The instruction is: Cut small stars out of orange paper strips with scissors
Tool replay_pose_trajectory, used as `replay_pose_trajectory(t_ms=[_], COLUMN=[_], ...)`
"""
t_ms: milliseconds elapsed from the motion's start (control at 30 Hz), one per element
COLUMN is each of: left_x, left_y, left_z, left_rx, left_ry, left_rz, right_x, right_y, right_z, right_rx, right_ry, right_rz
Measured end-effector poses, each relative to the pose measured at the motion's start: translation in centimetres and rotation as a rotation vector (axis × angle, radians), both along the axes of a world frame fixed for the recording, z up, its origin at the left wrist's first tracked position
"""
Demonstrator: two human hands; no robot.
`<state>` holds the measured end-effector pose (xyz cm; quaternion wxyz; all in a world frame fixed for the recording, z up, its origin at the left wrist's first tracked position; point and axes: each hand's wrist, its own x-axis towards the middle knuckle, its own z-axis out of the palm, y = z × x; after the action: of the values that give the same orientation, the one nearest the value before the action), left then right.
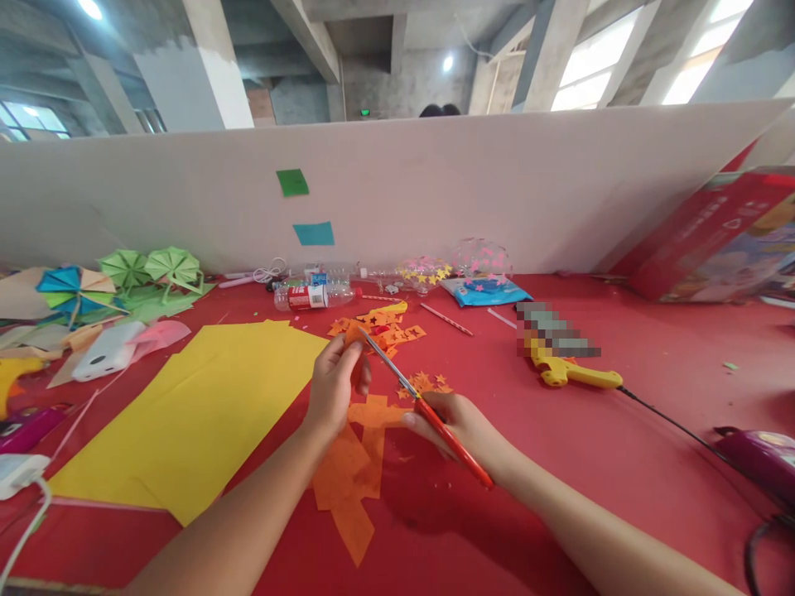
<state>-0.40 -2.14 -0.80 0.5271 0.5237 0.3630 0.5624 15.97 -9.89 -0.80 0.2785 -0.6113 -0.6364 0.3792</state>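
Observation:
Red-handled scissors (448, 437) are in my right hand (469, 420), fingers wrapped round the handles. Their silver blades point up and to the left. My left hand (332, 377) pinches a small piece of orange paper (353, 333) close to the blade tips; whether the blades touch it I cannot tell. Under my hands lie larger orange paper strips (341, 468), overlapping on the red table (484, 530). Small orange paper stars (428, 382) form a pile beyond my right hand. Behind them are orange scraps (397, 335) with star-shaped holes.
Yellow paper sheets (236, 397) spread out on the left. A yellow glue gun (577, 374) with a black cord lies at right. Along the white partition (397, 190) are plastic bottles (310, 296), a blue packet (488, 291) and green paper umbrellas (174, 263). A red box (696, 240) leans far right.

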Motion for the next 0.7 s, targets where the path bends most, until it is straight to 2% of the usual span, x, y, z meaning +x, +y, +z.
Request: replay_pose_trajectory(t_ms=[267,700], left_x=[-0.03,-0.05], left_y=[-0.08,-0.13], left_z=[0.14,0.30], left_rx=[-0.005,-0.010], left_ry=[0.016,0.019], left_rz=[-0.001,-0.034], right_x=[0.15,-0.13], right_y=[-0.06,-0.20], right_z=[0.01,-0.08], right_rx=[-0.062,-0.128], right_ry=[0.125,0.266], right_rz=[0.032,0.008])
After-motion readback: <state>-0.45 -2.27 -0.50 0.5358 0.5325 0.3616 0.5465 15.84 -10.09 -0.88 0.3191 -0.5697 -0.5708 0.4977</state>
